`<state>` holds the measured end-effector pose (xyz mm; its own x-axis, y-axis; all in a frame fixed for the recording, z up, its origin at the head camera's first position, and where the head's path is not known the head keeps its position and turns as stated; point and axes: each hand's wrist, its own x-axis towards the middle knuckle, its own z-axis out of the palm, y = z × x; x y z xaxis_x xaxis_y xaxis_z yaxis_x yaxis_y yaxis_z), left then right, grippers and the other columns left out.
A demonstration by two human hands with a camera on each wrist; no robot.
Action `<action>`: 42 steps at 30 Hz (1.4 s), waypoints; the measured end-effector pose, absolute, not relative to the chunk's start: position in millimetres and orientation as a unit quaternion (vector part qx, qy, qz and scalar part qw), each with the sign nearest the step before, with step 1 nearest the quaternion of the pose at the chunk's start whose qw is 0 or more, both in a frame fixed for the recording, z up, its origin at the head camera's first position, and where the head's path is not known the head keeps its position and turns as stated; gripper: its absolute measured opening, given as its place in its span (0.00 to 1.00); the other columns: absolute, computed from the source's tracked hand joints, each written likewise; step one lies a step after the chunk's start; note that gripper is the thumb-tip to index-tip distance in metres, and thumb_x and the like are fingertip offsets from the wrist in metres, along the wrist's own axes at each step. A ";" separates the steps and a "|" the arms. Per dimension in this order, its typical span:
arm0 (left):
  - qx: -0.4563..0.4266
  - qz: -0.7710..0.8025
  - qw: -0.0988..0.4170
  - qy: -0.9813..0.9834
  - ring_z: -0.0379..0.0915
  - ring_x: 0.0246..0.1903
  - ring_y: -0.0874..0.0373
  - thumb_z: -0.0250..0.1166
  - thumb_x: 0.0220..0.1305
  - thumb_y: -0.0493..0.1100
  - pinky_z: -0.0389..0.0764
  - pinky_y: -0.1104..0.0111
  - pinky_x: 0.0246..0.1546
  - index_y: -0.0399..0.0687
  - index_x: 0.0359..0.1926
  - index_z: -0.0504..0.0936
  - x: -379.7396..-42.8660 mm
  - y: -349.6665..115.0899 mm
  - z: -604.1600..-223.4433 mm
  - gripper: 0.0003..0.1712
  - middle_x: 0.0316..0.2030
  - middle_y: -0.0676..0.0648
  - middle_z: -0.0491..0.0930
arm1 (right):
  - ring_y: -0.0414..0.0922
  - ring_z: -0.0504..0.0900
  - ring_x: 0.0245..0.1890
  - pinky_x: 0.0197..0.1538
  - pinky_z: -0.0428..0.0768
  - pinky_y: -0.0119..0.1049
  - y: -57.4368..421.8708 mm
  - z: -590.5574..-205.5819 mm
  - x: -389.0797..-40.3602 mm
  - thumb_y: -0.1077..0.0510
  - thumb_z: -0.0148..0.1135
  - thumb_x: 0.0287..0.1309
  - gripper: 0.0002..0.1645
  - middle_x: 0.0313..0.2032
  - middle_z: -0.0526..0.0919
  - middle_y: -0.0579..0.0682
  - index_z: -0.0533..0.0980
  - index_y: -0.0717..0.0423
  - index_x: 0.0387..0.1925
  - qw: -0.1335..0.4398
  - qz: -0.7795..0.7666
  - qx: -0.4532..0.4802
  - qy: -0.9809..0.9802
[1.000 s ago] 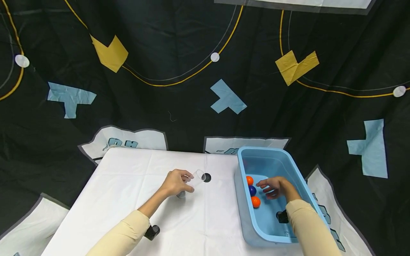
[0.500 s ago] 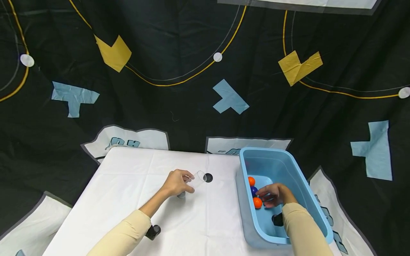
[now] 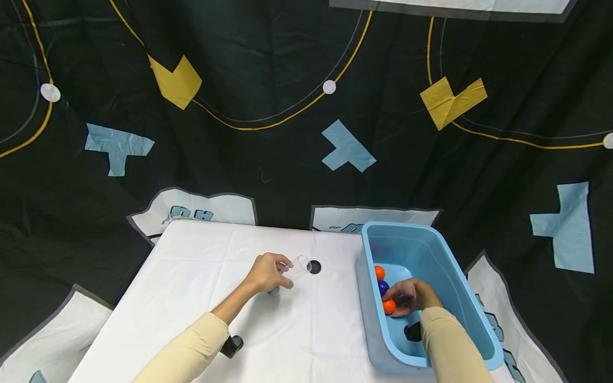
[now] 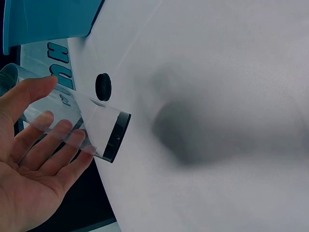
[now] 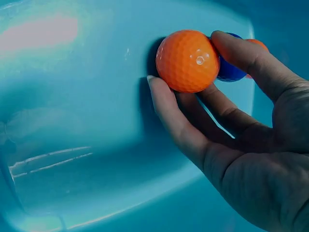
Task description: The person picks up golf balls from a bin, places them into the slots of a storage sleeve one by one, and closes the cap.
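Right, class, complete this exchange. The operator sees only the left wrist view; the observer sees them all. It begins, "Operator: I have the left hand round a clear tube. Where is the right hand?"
Observer: The right hand is inside the blue bin, its thumb and fingers round an orange ball.

Operator: My view shows only a corner of that bin. Are there other balls in it?

Observer: Yes, a blue ball and a second orange ball.

Operator: How are the three arranged?

Observer: In a row along one side of the bin, with the blue ball in the middle.
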<state>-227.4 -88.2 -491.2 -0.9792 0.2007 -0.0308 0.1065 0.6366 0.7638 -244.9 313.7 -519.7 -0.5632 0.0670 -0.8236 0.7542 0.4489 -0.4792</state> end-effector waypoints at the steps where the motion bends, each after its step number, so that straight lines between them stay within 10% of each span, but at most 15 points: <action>1: 0.084 0.418 0.057 0.903 0.86 0.44 0.51 0.83 0.37 0.38 0.84 0.56 0.49 0.49 0.38 0.89 -227.2 -88.0 -491.2 0.22 0.39 0.44 0.90 | 0.50 0.89 0.35 0.51 0.85 0.39 314.0 -519.5 -244.0 0.59 0.68 0.61 0.19 0.40 0.83 0.63 0.77 0.70 0.48 0.378 -0.454 0.265 0.762; 42: 0.085 0.405 0.057 0.909 0.82 0.38 0.55 0.83 0.37 0.40 0.83 0.60 0.42 0.49 0.43 0.89 -230.3 -79.9 -489.7 0.25 0.35 0.47 0.89 | 0.49 0.88 0.44 0.54 0.84 0.43 308.7 -389.3 -272.5 0.54 0.58 0.72 0.19 0.48 0.82 0.56 0.77 0.64 0.55 0.355 -0.515 0.046 0.779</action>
